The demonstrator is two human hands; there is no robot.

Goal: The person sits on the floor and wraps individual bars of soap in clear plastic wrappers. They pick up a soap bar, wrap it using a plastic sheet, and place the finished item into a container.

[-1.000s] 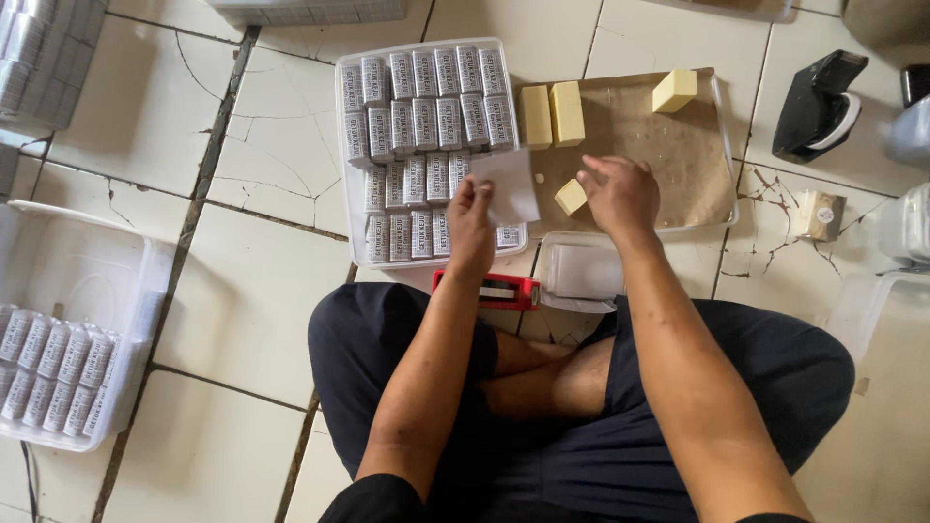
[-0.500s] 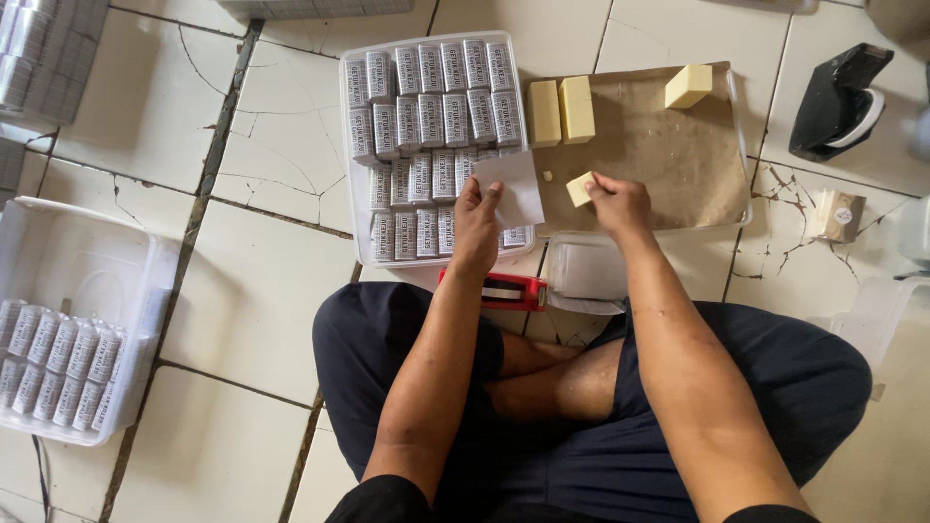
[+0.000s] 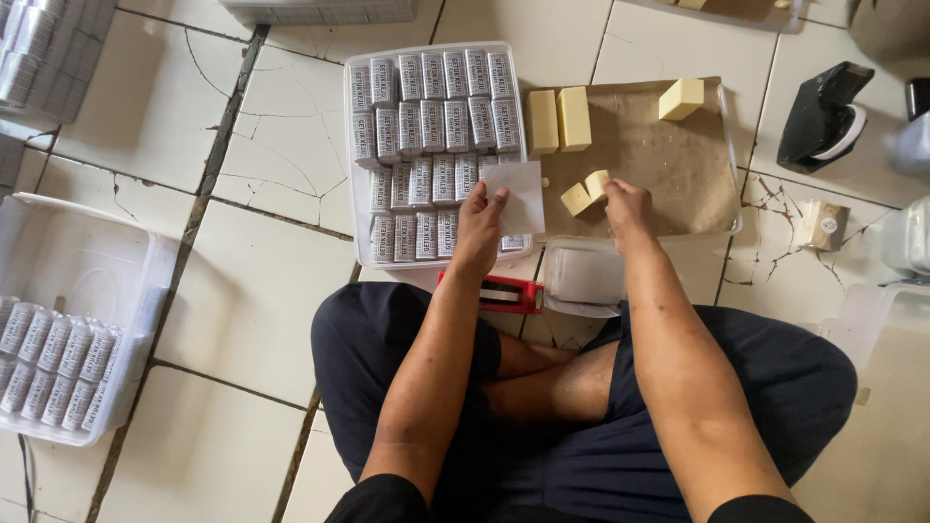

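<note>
Pale yellow soft block (image 3: pixel 598 183), pinched in the right hand (image 3: pixel 625 203) beside the white paper slip (image 3: pixel 516 196) the left hand (image 3: pixel 480 225) holds, could crumble under pressure.

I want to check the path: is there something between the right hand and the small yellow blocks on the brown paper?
Nothing visible. The right hand already touches the two small blocks on the brown paper. The left hand holds a white paper beside them.

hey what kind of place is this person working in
Probably a small home workshop where blocks are wrapped by hand. The person sits cross-legged on a cracked tiled floor, with pale yellow blocks on a paper-lined tray and a white tray of wrapped packets.
</note>
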